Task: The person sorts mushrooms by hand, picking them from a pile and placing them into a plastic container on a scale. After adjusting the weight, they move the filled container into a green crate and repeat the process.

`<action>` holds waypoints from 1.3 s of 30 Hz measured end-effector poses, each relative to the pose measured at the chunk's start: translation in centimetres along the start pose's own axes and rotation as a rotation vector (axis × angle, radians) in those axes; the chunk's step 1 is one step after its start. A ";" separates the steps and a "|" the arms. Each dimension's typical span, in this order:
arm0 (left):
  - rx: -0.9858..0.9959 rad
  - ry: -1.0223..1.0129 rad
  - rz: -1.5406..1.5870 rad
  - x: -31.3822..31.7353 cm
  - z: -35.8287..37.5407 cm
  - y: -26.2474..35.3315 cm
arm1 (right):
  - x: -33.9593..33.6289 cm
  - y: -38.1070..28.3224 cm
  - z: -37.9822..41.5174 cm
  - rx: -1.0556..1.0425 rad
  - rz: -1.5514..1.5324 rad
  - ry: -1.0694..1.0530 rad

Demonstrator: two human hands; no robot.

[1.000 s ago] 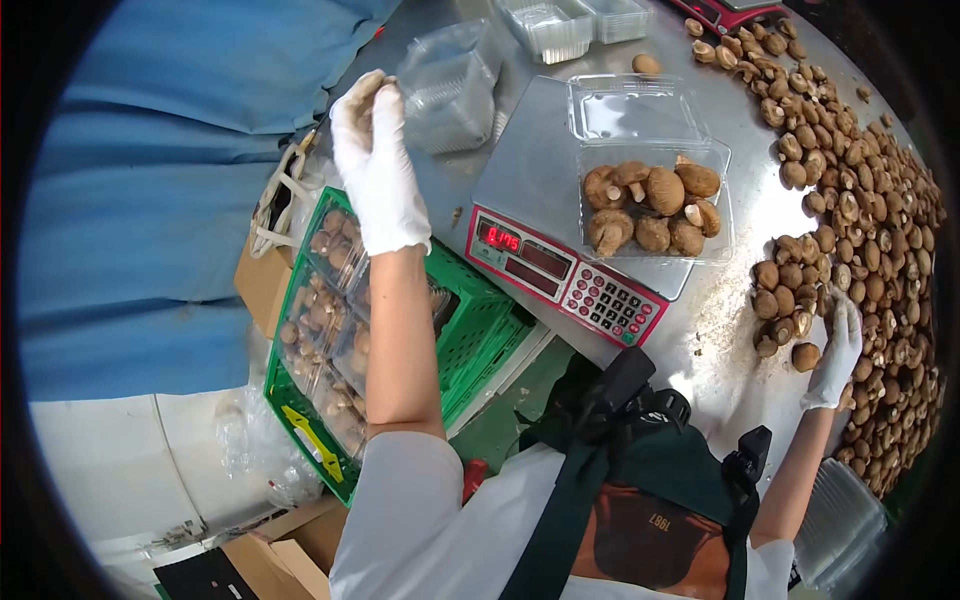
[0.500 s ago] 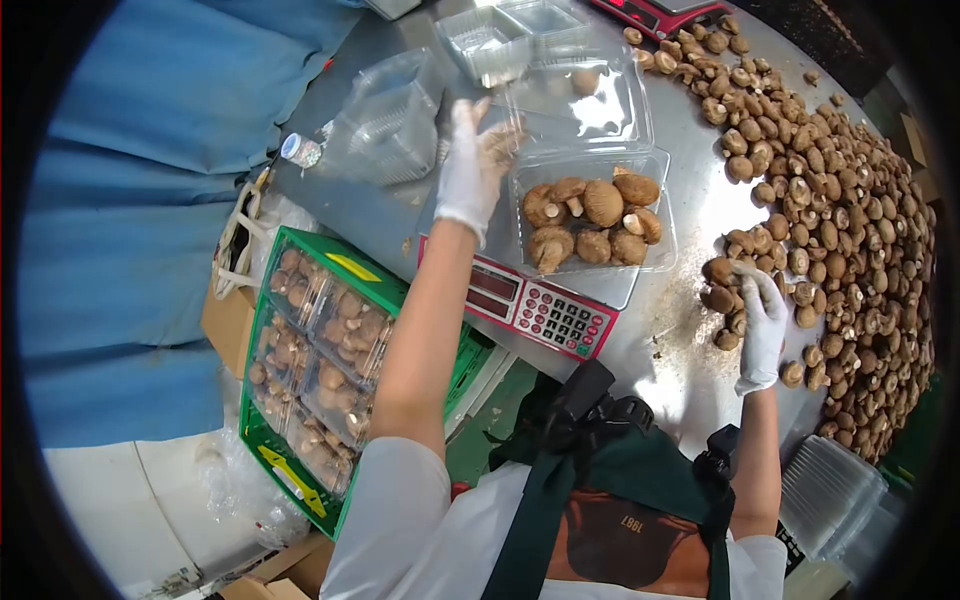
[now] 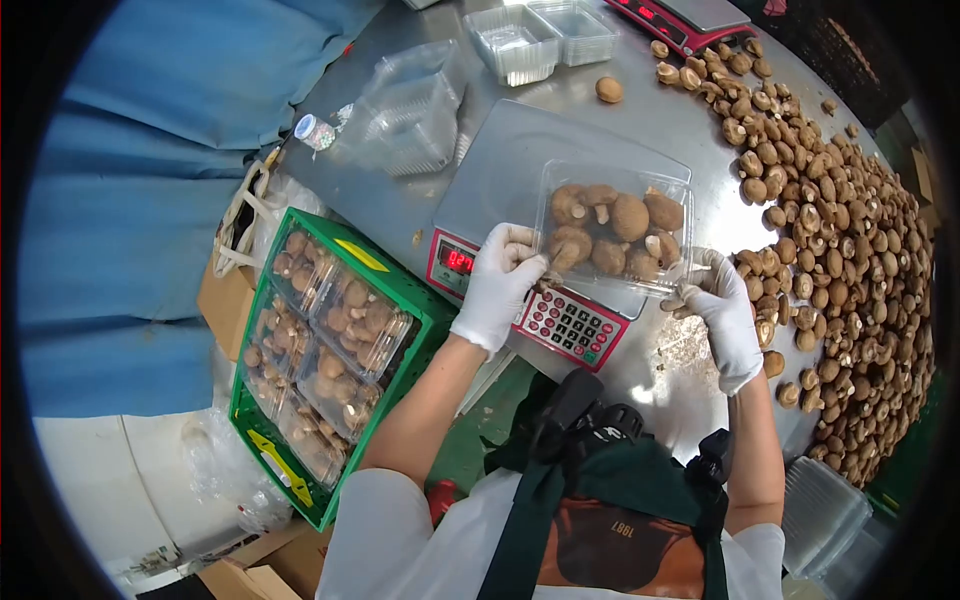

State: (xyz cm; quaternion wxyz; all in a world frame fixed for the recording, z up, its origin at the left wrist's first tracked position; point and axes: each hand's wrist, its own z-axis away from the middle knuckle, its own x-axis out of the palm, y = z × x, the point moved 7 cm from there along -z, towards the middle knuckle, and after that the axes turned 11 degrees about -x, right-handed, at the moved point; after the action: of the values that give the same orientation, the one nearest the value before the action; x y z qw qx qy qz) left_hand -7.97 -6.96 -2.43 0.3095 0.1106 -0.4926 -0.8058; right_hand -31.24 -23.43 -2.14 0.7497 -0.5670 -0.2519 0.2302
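Observation:
A clear plastic box (image 3: 560, 215) of brown shiitake mushrooms (image 3: 630, 217) rests on the electronic scale (image 3: 510, 150), its lid down over them. My left hand (image 3: 503, 285), in a white glove, pinches the box's near left corner with thumb and fingers. At the near right corner, my right hand (image 3: 722, 320), gloved too, has its fingers closed on the rim. The scale's red display (image 3: 458, 261) is lit beside my left hand, and its keypad (image 3: 570, 325) lies just in front of the box.
A large heap of mushrooms (image 3: 850, 270) covers the right side of the metal table. Empty clear trays (image 3: 410, 110) are at the far left, near one loose mushroom (image 3: 609, 90). A green crate (image 3: 400, 290) of filled boxes stands at left. Another scale (image 3: 680, 25) is at the back.
The box's lid has gone from open to down over the mushrooms. My left hand has come down from the lid to the near left corner. My right hand has moved from the heap to the box.

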 end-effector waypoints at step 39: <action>-0.050 -0.632 -1.029 4.4 -17.7 11.6 | -26.3 -5.3 46.0 0.190 1.259 1.391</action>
State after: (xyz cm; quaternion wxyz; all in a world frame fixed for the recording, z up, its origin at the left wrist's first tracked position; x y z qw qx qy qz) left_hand 1.63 -26.27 -0.51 -0.2790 0.0826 -0.4246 -0.8573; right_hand -80.49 -7.56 10.46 0.5128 -0.5455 0.6245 0.2223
